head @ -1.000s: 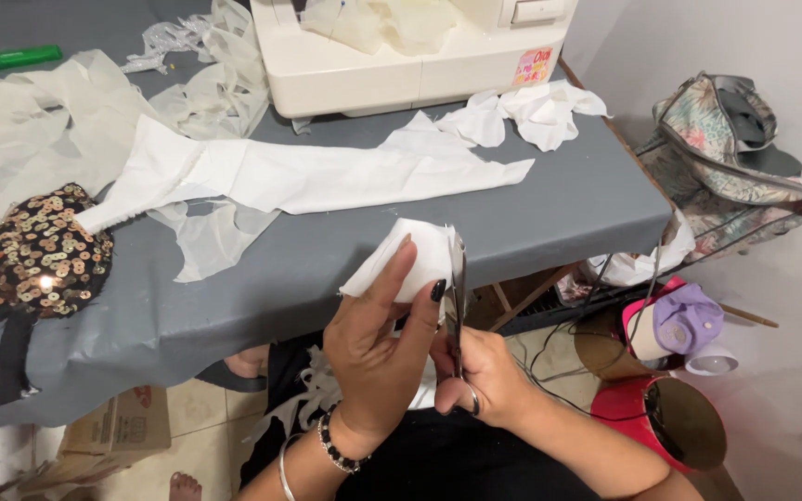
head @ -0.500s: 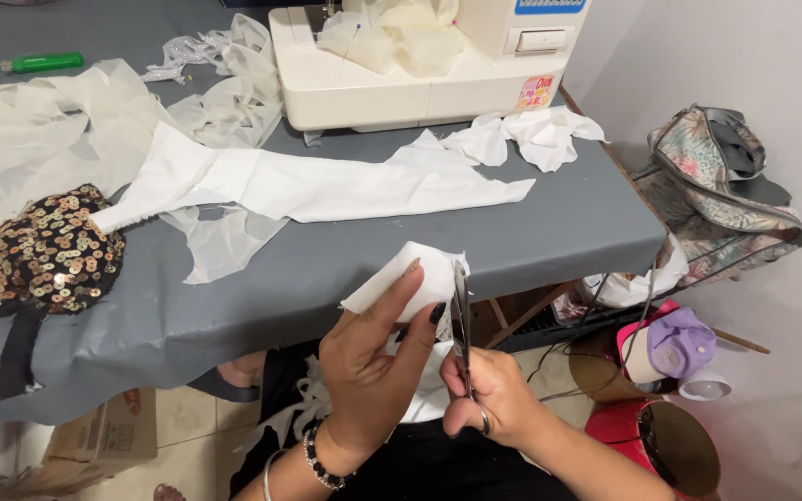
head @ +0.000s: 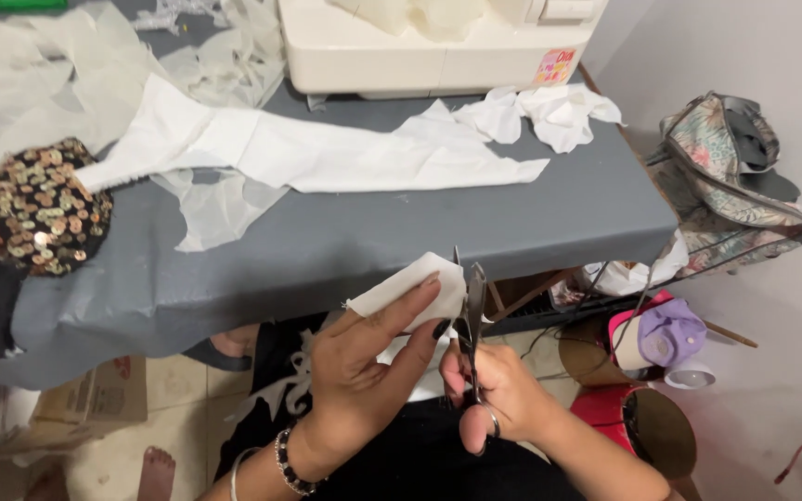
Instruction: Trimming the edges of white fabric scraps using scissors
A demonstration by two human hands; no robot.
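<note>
My left hand pinches a small white fabric piece just off the tabletop's near edge; my right hand is closed on the scissors, blades at the cloth's edge. I reckon the blades could nick my left thumb, so close. Farther on the tabletop lie a long white strip and sequined cloth; the sewing machine sits at the far edge.

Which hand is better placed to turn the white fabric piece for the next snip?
Left. The left hand already pinches the white fabric piece, while the right hand is occupied with the scissors, whose blades meet the fabric's edge.
</note>
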